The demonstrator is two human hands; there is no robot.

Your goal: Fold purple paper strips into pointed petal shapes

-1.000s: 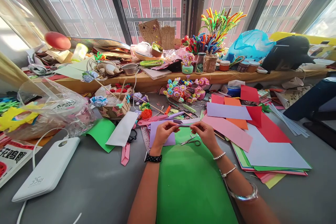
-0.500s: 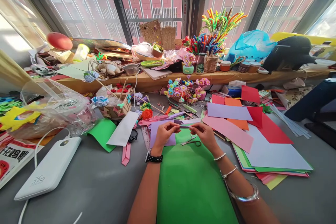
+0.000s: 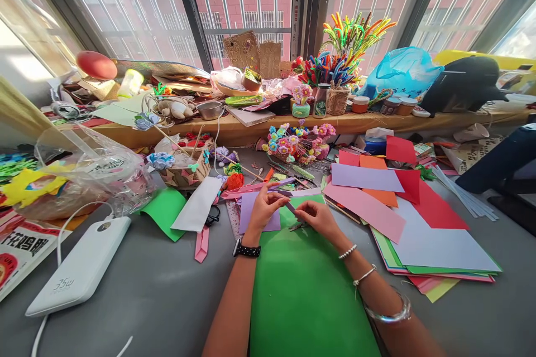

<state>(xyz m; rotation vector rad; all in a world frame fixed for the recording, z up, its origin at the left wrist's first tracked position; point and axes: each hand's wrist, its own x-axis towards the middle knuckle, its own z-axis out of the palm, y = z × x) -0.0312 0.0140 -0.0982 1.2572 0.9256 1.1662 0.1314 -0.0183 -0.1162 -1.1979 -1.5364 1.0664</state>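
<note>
A narrow purple paper strip [image 3: 290, 208] spans my two hands above the green sheet [image 3: 310, 290]. My left hand [image 3: 264, 206] pinches its upper end between thumb and fingers, with the other fingers raised. Lower and to the right, my right hand [image 3: 319, 218] pinches the other end, so the strip slants down to the right. Under the right fingertips lie small scissors [image 3: 298, 226], mostly hidden by that hand. Beneath and beside my left hand is a purple paper square [image 3: 248, 209].
Stacked coloured paper [image 3: 444, 245] lies to the right. At the left are a white power bank [image 3: 79, 268] with a cable and green paper [image 3: 165, 213]. Behind the hands stand crafted flowers [image 3: 288, 142], below a crowded window ledge [image 3: 234, 133].
The strip has gone from nearly level to slanting. My right hand has moved down and left, now covering most of the scissors. My left fingers have lifted.
</note>
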